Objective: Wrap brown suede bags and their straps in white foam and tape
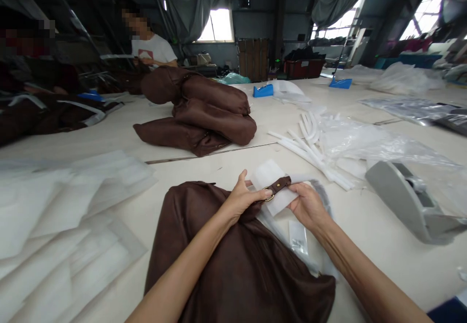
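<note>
A dark brown leather bag (pixel 233 264) lies on the table in front of me. Its strap (pixel 282 183), with a brass buckle (pixel 269 194) and a stud, crosses a small white foam sheet (pixel 270 173). My left hand (pixel 243 197) presses its thumb on the strap by the buckle, fingers behind the sheet. With thumb and fingers closed, my right hand (pixel 305 203) pinches the sheet's right side near the strap's end. Beneath my hands, a wrapped strap and a white barcode tag (pixel 298 238) lie beside the bag.
Thin white foam sheets (pixel 73 206) are piled at left. More brown bags (pixel 215 114) lie beyond. On the right are a grey tape dispenser (pixel 412 201), white foam tubes (pixel 310 152) and clear plastic bags (pixel 379 138). Blue dispensers (pixel 263 91) stand farther back. A person (pixel 155 45) stands across the table.
</note>
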